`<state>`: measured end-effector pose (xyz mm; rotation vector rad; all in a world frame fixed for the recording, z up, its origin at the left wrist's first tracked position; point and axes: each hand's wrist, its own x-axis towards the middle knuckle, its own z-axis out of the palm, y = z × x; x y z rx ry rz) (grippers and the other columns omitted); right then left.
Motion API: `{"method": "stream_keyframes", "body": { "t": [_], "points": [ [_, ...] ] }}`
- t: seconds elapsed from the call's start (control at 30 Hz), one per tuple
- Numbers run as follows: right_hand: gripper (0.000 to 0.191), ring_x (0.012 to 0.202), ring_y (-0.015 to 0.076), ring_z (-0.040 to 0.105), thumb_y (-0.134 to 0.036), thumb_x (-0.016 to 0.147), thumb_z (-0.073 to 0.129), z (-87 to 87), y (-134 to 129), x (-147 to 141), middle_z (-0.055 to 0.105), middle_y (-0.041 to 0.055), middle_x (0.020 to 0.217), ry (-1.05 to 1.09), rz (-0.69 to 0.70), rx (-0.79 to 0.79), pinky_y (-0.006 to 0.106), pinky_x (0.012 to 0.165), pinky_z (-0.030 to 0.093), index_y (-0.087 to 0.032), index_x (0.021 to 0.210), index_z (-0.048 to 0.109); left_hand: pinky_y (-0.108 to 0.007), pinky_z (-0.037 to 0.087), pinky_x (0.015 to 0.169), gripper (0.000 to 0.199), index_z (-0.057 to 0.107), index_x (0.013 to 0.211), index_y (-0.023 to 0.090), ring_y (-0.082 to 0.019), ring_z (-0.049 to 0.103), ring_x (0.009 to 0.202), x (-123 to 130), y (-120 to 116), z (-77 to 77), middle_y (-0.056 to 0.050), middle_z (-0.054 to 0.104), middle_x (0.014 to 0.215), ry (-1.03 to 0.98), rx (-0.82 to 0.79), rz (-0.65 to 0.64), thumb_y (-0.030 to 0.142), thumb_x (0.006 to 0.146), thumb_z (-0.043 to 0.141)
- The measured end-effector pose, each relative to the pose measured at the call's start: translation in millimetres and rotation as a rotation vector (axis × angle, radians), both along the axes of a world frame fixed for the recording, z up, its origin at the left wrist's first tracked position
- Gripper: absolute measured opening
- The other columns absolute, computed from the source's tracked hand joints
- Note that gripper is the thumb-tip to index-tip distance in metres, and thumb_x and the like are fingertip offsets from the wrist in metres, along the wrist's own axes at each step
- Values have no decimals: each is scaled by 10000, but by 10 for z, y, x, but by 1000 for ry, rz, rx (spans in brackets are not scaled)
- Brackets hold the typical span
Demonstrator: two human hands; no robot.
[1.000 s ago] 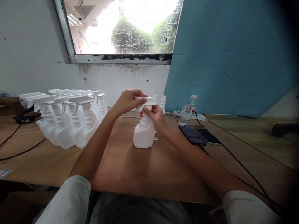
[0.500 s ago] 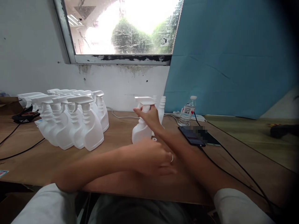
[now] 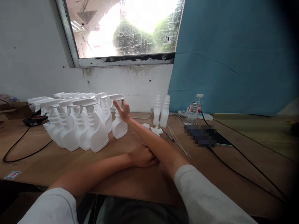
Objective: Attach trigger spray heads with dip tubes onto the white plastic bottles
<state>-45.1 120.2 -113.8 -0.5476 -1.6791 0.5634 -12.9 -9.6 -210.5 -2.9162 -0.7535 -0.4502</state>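
On table [image 3: 207,180], right hand [image 3: 123,111] holding sprayer [image 3: 120,128], water-bottle label [image 3: 193,109] (illegible)

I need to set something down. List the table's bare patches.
Bare table: front left, between sticker, spray bottles and left forearm; right, between white strips, phones and right sleeve. Crowded: back left, with spray bottles; back centre, with headless bottles and loose heads; back right, with phones and water bottle.
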Motion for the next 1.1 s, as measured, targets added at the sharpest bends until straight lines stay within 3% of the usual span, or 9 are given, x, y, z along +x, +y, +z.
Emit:
{"method": "stream_keyframes", "body": {
  "t": [0.1,0.23,0.37,0.53,0.67,0.77,0.87,0.93,1.1],
  "points": [
    [455,620,125,480,-641,881,412,-35,87,-201,517,-3,671,17,-21,38,277,624,403,-209,802,531,-369,470,981,318,626,1107,142,-257,602,1128,-29,23,-53,-117,657,1219,-106,-55,-34,331,899,477],
    [492,565,103,378,-652,872,409,-63,168,-374,375,-33,599,43,-54,45,262,587,353,-209,660,430,-312,494,951,314,635,1115,196,-224,608,1108,-53,45,-101,-63,651,1239,-152,-106,-25,328,881,473],
    [500,576,101,352,-653,876,382,-68,193,-438,308,-39,605,51,-58,28,250,585,329,-206,652,407,-290,505,908,293,668,1085,235,-222,620,1081,-52,63,-134,-41,677,1185,-146,-118,0,316,859,500],
    [492,596,97,365,-650,873,398,-132,142,-377,366,-39,618,19,-9,5,237,613,347,-201,674,421,-323,503,927,356,641,1136,164,-240,631,1053,-53,67,-133,-97,675,1181,-191,-101,-51,337,877,468],
    [489,690,114,488,-671,857,423,-216,115,-240,535,-14,724,-52,117,-56,235,679,412,-197,815,539,-362,489,958,351,626,1142,145,-257,619,1089,-21,56,-95,-123,637,1253,-142,-72,-52,336,883,485],
    [503,884,146,586,-641,839,487,-272,132,-43,629,38,987,-45,260,-65,253,773,464,-208,1086,551,-382,510,878,286,671,993,147,-275,658,979,10,40,-61,-122,705,1090,-33,-61,14,345,878,498],
    [497,987,161,613,-563,876,471,-372,124,315,625,94,1129,-137,204,-23,269,805,489,-190,1203,492,-324,514,695,266,661,835,174,-226,676,761,4,72,-52,-72,724,865,-13,-101,81,350,899,472],
    [405,948,153,623,-486,902,454,-482,78,654,643,83,1077,-246,81,61,275,807,489,-183,1166,513,-292,494,656,255,638,818,182,-196,661,717,-29,157,-59,-51,703,811,-120,-84,145,335,913,457],
    [161,828,176,589,-286,865,484,-776,-163,1629,646,56,862,-390,-136,92,321,801,452,-172,881,597,-293,499,774,156,621,872,176,-201,630,897,-163,578,-74,-88,650,953,-388,51,302,274,885,501]
  ]
}}
